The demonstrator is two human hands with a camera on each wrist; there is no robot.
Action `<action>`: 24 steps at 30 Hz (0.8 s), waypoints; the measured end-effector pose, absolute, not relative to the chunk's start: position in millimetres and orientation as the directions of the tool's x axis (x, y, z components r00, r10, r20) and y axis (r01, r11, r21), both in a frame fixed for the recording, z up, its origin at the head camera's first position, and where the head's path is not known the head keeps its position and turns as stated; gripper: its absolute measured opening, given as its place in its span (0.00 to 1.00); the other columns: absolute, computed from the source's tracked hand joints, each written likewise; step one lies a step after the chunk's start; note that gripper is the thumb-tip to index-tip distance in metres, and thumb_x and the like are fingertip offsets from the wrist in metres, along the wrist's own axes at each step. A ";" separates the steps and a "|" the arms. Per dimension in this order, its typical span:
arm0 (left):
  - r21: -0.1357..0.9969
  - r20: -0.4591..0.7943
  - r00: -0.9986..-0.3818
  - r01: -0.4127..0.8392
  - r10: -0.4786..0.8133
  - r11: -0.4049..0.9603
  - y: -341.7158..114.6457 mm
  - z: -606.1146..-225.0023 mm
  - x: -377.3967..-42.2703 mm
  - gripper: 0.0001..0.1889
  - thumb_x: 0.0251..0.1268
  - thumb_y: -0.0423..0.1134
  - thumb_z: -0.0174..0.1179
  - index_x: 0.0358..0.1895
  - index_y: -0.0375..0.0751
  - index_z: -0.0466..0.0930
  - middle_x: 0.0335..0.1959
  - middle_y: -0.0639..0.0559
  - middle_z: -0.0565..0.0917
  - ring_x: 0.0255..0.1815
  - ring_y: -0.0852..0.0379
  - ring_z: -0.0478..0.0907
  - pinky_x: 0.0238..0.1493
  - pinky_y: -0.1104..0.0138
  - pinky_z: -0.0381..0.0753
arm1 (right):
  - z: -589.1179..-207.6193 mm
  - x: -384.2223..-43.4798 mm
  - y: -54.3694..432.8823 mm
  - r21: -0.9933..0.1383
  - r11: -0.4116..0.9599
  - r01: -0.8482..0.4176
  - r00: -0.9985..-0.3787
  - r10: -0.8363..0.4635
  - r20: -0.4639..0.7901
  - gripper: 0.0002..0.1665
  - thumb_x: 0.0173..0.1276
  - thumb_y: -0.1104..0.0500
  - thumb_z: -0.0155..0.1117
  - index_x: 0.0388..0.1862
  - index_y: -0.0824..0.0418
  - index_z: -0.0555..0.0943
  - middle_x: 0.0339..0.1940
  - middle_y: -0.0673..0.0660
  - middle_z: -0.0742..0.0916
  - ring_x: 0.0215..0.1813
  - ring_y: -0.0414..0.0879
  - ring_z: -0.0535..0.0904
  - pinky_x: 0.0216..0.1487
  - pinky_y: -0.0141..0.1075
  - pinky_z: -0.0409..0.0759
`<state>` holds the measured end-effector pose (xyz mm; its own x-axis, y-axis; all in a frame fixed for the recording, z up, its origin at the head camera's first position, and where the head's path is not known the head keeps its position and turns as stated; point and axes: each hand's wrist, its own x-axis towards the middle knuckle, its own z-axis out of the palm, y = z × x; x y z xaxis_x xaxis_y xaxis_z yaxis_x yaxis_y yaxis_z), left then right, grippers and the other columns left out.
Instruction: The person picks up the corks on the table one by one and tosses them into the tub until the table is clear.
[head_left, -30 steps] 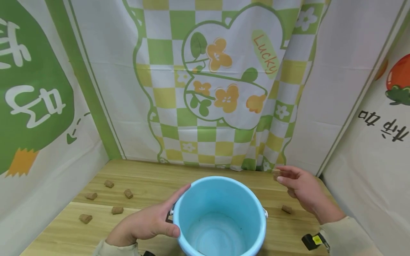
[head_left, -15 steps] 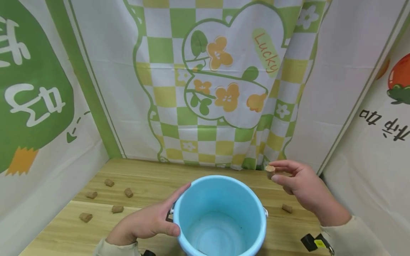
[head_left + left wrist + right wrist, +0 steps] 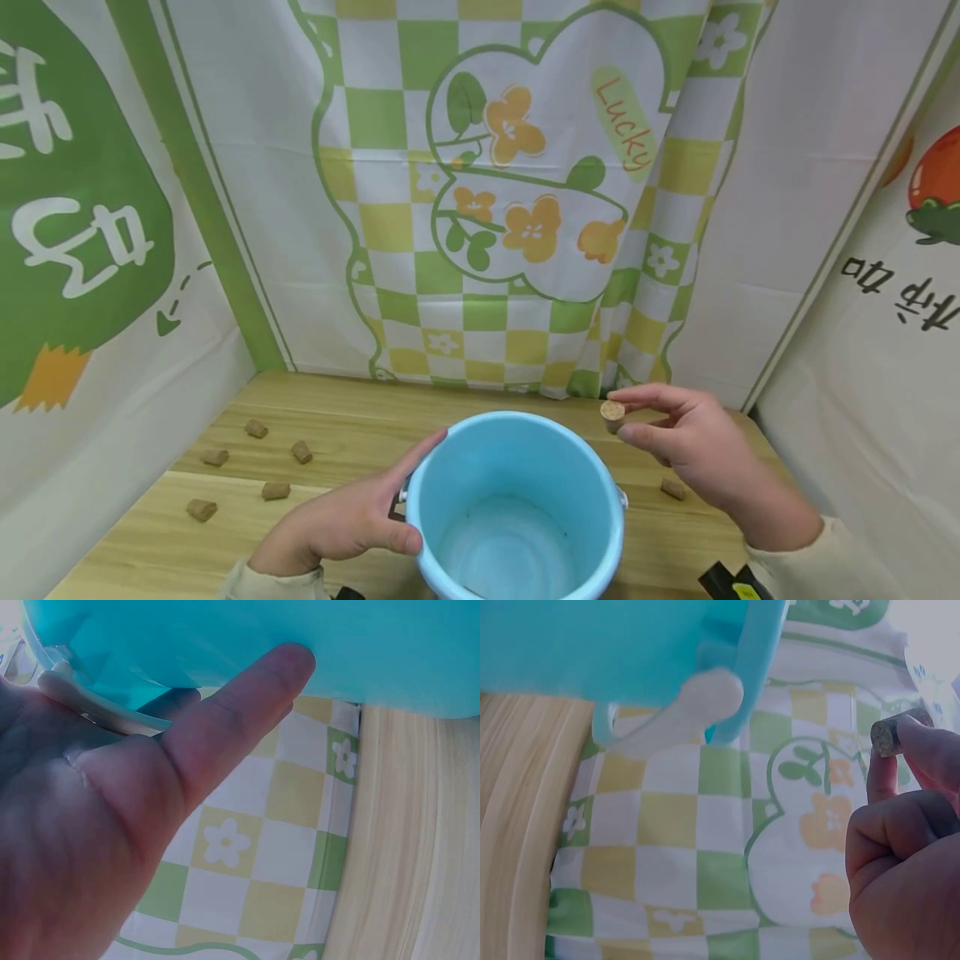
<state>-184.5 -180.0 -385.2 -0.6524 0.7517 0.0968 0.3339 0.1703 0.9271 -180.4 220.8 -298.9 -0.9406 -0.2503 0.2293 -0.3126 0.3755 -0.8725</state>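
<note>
A light blue bucket (image 3: 517,454) stands upright at the front middle in the head view, its inside showing only the bare bottom. My left hand (image 3: 352,517) rests against its left side, thumb and forefinger spread along the outside near the rim. In the left wrist view a straight finger (image 3: 240,720) lies against the blue wall. My right hand (image 3: 697,446) pinches a small cork (image 3: 612,415) between thumb and fingertips, raised just right of and behind the bucket rim. The right wrist view shows this cork (image 3: 889,736) from its end, with the other fingers curled below.
Several corks, such as this one (image 3: 275,491), lie scattered on the left of the wooden table (image 3: 360,408). One more cork (image 3: 672,488) lies right of the bucket. A checkered curtain (image 3: 495,333) hangs along the back edge, with printed cloth on both sides.
My right hand has moved left with the pinched cork, closer to the bucket rim. The left hand and bucket have stayed in place.
</note>
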 end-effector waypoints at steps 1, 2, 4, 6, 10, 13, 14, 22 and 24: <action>0.929 0.092 -0.653 0.329 0.752 0.172 -179.9 -384.6 -184.2 0.56 0.62 0.59 0.68 0.81 0.62 0.32 0.77 0.45 0.56 0.69 0.45 0.64 0.63 0.58 0.67 | -298.1 -178.7 218.8 -0.871 0.378 -0.315 -0.939 -0.255 0.228 0.21 0.64 0.58 0.74 0.56 0.60 0.84 0.53 0.59 0.84 0.19 0.42 0.69 0.18 0.36 0.69; 0.931 0.086 -0.654 0.322 0.752 0.174 -179.8 -384.0 -184.1 0.56 0.62 0.59 0.68 0.81 0.63 0.32 0.77 0.46 0.56 0.69 0.46 0.64 0.63 0.58 0.67 | -297.4 -177.2 216.9 -0.873 0.380 -0.307 -0.941 -0.256 0.219 0.21 0.63 0.57 0.75 0.55 0.58 0.85 0.53 0.58 0.85 0.18 0.42 0.68 0.17 0.36 0.69; 0.935 0.064 -0.656 0.302 0.752 0.185 -179.8 -382.9 -183.9 0.57 0.61 0.59 0.69 0.81 0.64 0.31 0.77 0.48 0.55 0.70 0.47 0.64 0.64 0.58 0.67 | -296.4 -174.6 213.6 -0.870 0.389 -0.304 -0.942 -0.260 0.213 0.21 0.63 0.57 0.75 0.55 0.57 0.85 0.54 0.58 0.85 0.20 0.43 0.72 0.16 0.36 0.69; 0.938 0.050 -0.658 0.289 0.752 0.191 -179.9 -382.5 -184.0 0.57 0.60 0.59 0.69 0.81 0.65 0.31 0.77 0.50 0.55 0.70 0.48 0.63 0.64 0.59 0.66 | -295.3 -172.9 210.4 -0.868 0.399 -0.297 -0.944 -0.257 0.205 0.20 0.63 0.56 0.75 0.54 0.56 0.86 0.55 0.58 0.84 0.22 0.45 0.76 0.14 0.36 0.69; 0.934 0.063 -0.658 0.303 0.750 0.188 -180.1 -383.1 -183.6 0.57 0.61 0.59 0.68 0.81 0.63 0.31 0.77 0.47 0.56 0.69 0.46 0.64 0.62 0.60 0.68 | -294.5 -172.6 205.2 -0.857 0.416 -0.303 -0.943 -0.264 0.205 0.20 0.63 0.56 0.75 0.54 0.55 0.86 0.57 0.57 0.84 0.19 0.45 0.74 0.13 0.36 0.67; 0.926 0.087 -0.655 0.331 0.751 0.181 -180.7 -384.1 -183.2 0.56 0.62 0.59 0.67 0.81 0.61 0.32 0.76 0.44 0.57 0.68 0.44 0.65 0.61 0.61 0.69 | -293.8 -172.9 202.0 -0.850 0.420 -0.318 -0.936 -0.281 0.211 0.20 0.63 0.57 0.75 0.55 0.55 0.86 0.57 0.57 0.84 0.19 0.46 0.74 0.14 0.36 0.67; 0.923 0.098 -0.653 0.343 0.751 0.177 -180.9 -384.5 -183.1 0.56 0.62 0.59 0.67 0.81 0.60 0.32 0.76 0.43 0.57 0.67 0.44 0.65 0.61 0.61 0.69 | -293.4 -172.7 201.0 -0.848 0.417 -0.326 -0.933 -0.289 0.216 0.20 0.64 0.58 0.74 0.55 0.56 0.86 0.57 0.58 0.84 0.22 0.46 0.77 0.16 0.37 0.68; 0.930 0.066 -0.660 0.313 0.748 0.194 -180.2 -382.8 -183.3 0.57 0.61 0.58 0.68 0.81 0.64 0.32 0.77 0.48 0.56 0.69 0.46 0.64 0.62 0.60 0.68 | -291.4 -170.7 194.5 -0.850 0.392 -0.351 -0.916 -0.332 0.225 0.20 0.65 0.58 0.74 0.56 0.59 0.85 0.57 0.58 0.84 0.39 0.56 0.86 0.28 0.40 0.79; 0.934 0.054 -0.661 0.299 0.748 0.197 -179.9 -382.7 -183.8 0.57 0.61 0.58 0.69 0.81 0.65 0.32 0.77 0.50 0.55 0.70 0.48 0.63 0.63 0.59 0.67 | -291.4 -170.3 193.5 -0.850 0.387 -0.357 -0.912 -0.340 0.228 0.20 0.65 0.58 0.73 0.55 0.59 0.85 0.57 0.59 0.84 0.39 0.58 0.86 0.29 0.41 0.80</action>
<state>-183.8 -179.9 -382.7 -0.6612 0.7483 0.0538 0.2989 0.1970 0.9337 -170.3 193.5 -291.4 -0.9124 -0.3399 0.2281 -0.3567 0.3868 -0.8504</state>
